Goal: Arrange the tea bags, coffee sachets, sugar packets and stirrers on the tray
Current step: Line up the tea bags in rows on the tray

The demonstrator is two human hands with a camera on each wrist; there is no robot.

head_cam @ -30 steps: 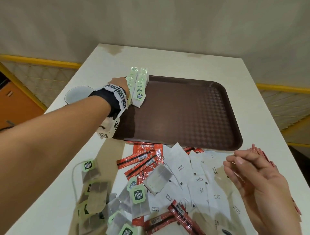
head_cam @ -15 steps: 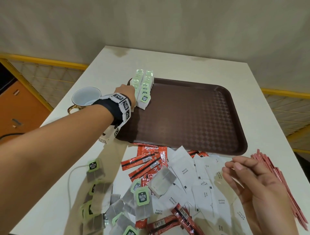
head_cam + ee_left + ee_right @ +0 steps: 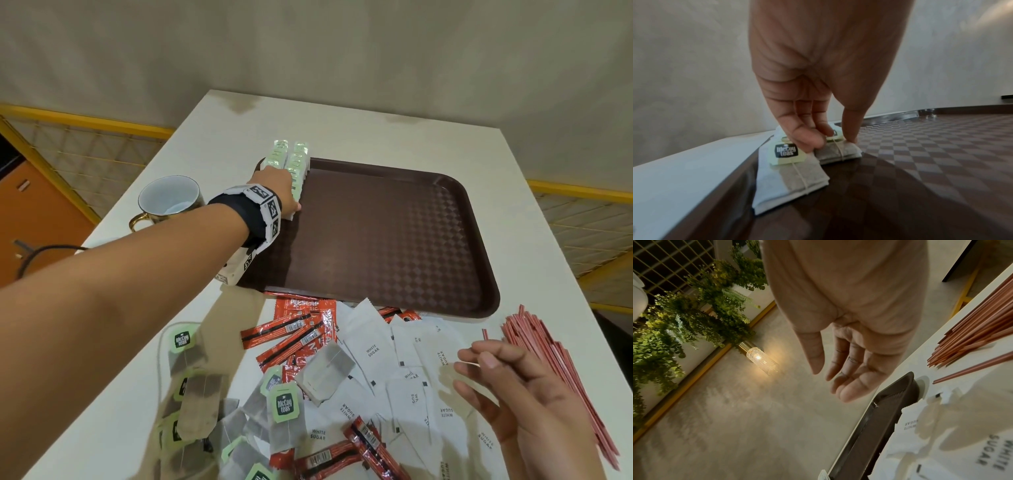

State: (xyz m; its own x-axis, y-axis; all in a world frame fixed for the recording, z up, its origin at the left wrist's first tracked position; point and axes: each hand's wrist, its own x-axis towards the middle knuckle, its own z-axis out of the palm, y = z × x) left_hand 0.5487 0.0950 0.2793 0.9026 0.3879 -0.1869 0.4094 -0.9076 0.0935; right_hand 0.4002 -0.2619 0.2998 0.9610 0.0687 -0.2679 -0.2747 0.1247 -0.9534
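Observation:
A brown tray lies on the white table. Two rows of green-tagged tea bags stand along its far left corner. My left hand is on the near end of these rows. In the left wrist view my left hand has curled fingers on the tags and the thumb on the right tea bag, pinching it. Another tea bag lies just in front. My right hand hovers open and holds nothing, over the white sugar packets and beside the red stirrers.
Red coffee sachets and loose tea bags lie mixed in front of the tray. A white cup with a gold handle stands left of the tray. The table edge runs close to the stirrers on the right.
My left hand has shifted right, from beside the left tea bag row onto the near ends of both rows. The right hand has barely moved.

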